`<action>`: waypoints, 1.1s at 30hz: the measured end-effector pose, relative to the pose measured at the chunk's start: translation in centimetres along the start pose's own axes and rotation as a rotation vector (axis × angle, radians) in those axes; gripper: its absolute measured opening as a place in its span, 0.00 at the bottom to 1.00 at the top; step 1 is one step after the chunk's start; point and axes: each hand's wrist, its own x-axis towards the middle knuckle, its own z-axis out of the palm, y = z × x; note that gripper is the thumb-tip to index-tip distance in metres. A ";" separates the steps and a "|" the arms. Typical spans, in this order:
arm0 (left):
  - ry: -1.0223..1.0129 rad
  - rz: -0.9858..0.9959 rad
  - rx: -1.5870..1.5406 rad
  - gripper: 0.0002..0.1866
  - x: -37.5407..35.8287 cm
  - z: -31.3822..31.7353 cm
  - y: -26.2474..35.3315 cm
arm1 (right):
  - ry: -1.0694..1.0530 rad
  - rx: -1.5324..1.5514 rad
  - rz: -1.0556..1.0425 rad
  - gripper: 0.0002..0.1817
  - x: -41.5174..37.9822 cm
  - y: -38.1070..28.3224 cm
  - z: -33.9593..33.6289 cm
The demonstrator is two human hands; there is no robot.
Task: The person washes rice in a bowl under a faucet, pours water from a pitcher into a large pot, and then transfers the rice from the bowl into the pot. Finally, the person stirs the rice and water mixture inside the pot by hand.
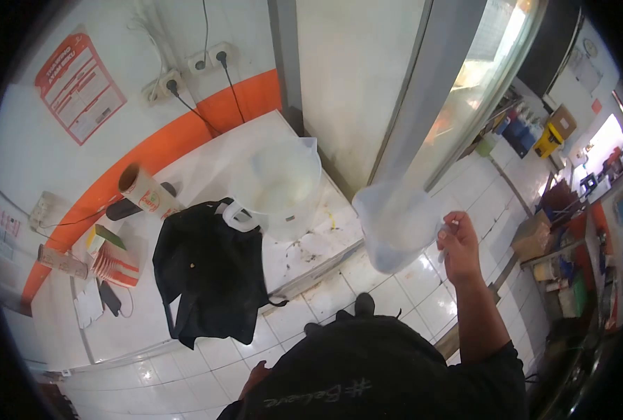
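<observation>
My right hand (pixel 459 245) is closed round the handle of a translucent white plastic jug (pixel 395 231), which it holds up over the tiled floor, off the counter's right edge. What the jug contains, if anything, I cannot make out. Low in the view, my left hand (pixel 257 376) hangs beside my dark shirt, mostly hidden; its fingers do not show clearly. A larger white plastic jug (pixel 287 210) stands on the white counter (pixel 318 255), its handle towards the left. Against it, a black cloth item (pixel 210 280), perhaps a bag, drapes over the counter's front edge.
Paper cups (pixel 147 192), a striped carton (pixel 115 267) and a dark phone-like object (pixel 110 297) sit left on the counter. Plugged cables hang from wall sockets (pixel 210 59). A grey door frame (pixel 423 98) rises behind the held jug. Shelves with boxes (pixel 532 238) stand right.
</observation>
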 end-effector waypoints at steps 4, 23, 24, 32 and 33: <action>-0.012 0.014 0.041 0.45 0.5 0.9 3.3 | -0.027 -0.052 0.085 0.16 -0.8 1.9 -4.9; -0.113 0.447 0.635 0.40 6.1 11.2 56.1 | 0.402 -0.516 0.048 0.21 -7.6 7.0 -46.5; -0.123 0.484 0.639 0.40 6.3 12.7 59.0 | 0.430 -0.526 0.070 0.20 -7.2 6.6 -48.0; -0.182 0.697 0.576 0.37 10.0 22.3 82.0 | 0.725 -0.631 0.129 0.14 -0.8 7.3 -60.5; -0.166 0.726 0.644 0.38 12.1 22.9 84.1 | 0.744 -0.698 0.131 0.12 0.2 8.5 -62.7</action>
